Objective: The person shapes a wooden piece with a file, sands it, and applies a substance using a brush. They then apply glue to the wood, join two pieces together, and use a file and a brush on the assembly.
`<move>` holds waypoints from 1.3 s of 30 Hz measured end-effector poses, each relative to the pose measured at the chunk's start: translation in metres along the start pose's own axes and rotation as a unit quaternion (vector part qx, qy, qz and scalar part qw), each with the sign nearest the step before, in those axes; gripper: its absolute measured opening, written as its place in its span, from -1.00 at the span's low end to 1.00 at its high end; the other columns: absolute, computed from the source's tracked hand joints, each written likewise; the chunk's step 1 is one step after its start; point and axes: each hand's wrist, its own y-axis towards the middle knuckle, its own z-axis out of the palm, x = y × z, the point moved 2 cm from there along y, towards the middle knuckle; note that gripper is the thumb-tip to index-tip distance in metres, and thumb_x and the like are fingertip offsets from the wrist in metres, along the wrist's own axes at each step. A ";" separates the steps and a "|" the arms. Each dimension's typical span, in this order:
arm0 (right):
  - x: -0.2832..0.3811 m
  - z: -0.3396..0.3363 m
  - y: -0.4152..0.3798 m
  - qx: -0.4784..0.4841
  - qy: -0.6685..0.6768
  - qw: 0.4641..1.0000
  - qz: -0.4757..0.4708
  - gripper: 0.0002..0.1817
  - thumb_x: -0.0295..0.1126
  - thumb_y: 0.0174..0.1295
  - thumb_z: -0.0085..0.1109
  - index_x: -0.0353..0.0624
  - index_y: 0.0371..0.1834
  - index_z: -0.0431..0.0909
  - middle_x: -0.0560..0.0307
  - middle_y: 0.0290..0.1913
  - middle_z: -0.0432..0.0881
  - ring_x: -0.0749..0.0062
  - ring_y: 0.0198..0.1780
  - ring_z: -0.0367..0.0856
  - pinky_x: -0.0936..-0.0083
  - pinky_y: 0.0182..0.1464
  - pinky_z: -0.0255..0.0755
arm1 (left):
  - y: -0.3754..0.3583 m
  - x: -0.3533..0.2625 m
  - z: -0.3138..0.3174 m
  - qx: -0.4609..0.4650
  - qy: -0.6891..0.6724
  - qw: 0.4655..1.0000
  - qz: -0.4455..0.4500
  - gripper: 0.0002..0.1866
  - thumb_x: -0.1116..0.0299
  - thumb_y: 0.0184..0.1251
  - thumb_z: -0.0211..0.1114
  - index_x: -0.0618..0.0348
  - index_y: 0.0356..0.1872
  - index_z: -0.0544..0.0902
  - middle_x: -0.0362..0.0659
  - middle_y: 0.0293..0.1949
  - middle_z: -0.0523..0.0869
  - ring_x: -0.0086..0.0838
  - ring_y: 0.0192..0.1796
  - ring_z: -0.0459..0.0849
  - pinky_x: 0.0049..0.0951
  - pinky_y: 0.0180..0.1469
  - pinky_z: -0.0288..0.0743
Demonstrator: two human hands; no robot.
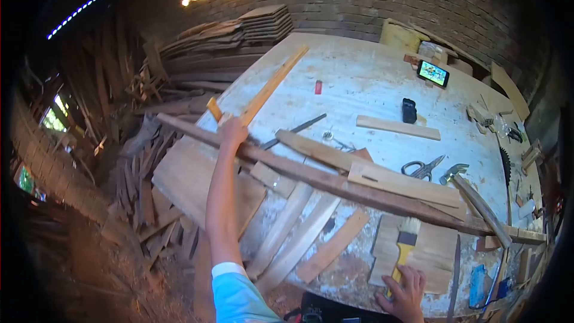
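Observation:
My left hand (232,132) reaches far out to the table's left edge, closed at the near end of a long, narrow wooden strip (275,87). A short orange-yellow piece (213,109) sticks up just beyond its fingers. Below that hand, a long dark wooden beam (335,184) crosses the table. At the front right, the fingers of my right hand (406,294) grip the yellow handle of a paintbrush (405,247). Its pale bristles point away from me, over a flat wooden board (439,255).
Scissors (423,168) and a hammer (472,194) lie right of centre on the white table (335,96). Farther back are a lit phone (433,73), a black object (409,110) and a red object (318,87). Stacked planks (263,27) and scrap wood flank the left side.

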 end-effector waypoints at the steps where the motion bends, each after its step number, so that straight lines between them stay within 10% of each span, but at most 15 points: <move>1: -0.001 0.003 -0.002 0.015 -0.009 1.000 0.003 -0.61 -0.26 0.05 0.20 -0.01 0.00 0.53 -0.09 0.13 0.38 0.00 0.14 0.34 0.13 0.13 0.17 | 0.013 0.009 0.017 -0.002 0.002 1.000 -0.017 -0.60 0.20 0.04 0.21 0.22 -0.12 0.61 0.11 -0.14 0.64 -0.01 0.05 0.55 -0.12 0.13 0.37; 6: -0.001 0.002 -0.001 0.019 -0.016 0.999 0.021 -0.58 -0.18 -0.02 0.26 0.09 -0.02 0.55 -0.01 0.12 0.40 0.05 0.14 0.36 0.10 0.12 0.18 | 0.011 0.001 0.023 -0.007 0.060 0.991 -0.122 -0.64 0.21 -0.01 0.28 0.19 -0.18 0.66 0.03 -0.11 0.67 -0.15 0.01 0.61 -0.21 0.05 0.48; 18: -0.003 0.004 0.001 -0.010 -0.003 1.000 0.015 -0.61 -0.23 -0.10 0.27 0.09 -0.11 0.59 0.00 0.05 0.42 0.08 0.07 0.39 0.14 0.09 0.20 | 0.026 0.002 0.034 0.120 -0.046 0.990 -0.055 -0.36 0.05 -0.16 0.40 0.38 -0.10 0.57 0.20 -0.12 0.62 0.00 0.01 0.57 -0.21 0.04 0.47; 24: -0.005 0.008 0.001 -0.021 -0.006 1.000 0.011 -0.61 -0.22 -0.23 0.31 0.16 -0.21 0.61 0.09 0.00 0.42 0.16 0.02 0.42 0.15 0.05 0.21 | 0.024 0.001 0.044 -0.067 -0.176 0.981 0.045 -0.46 0.06 -0.18 0.41 0.39 -0.32 0.54 0.07 -0.40 0.64 -0.20 -0.34 0.63 -0.31 -0.27 0.49; 31: -0.006 0.004 0.000 -0.043 0.000 0.999 0.009 -0.58 -0.23 -0.22 0.30 0.21 -0.16 0.61 0.18 0.03 0.45 0.29 0.02 0.43 0.23 0.02 0.22 | -0.027 -0.085 -0.030 0.252 -0.484 0.837 -0.053 -0.48 0.14 -0.07 0.48 0.26 -0.28 0.39 -0.19 -0.49 0.50 -0.67 -0.57 0.40 -0.68 -0.70 0.10; 39: -0.008 0.003 -0.002 -0.051 0.031 0.998 0.003 -0.53 -0.25 -0.23 0.29 0.16 -0.10 0.59 0.16 0.08 0.43 0.26 0.08 0.40 0.19 0.06 0.21 | -0.118 -0.150 -0.065 0.335 -0.502 0.796 -0.046 -0.49 0.08 0.13 0.37 0.20 -0.17 0.31 -0.23 -0.45 0.49 -0.69 -0.55 0.38 -0.68 -0.71 0.05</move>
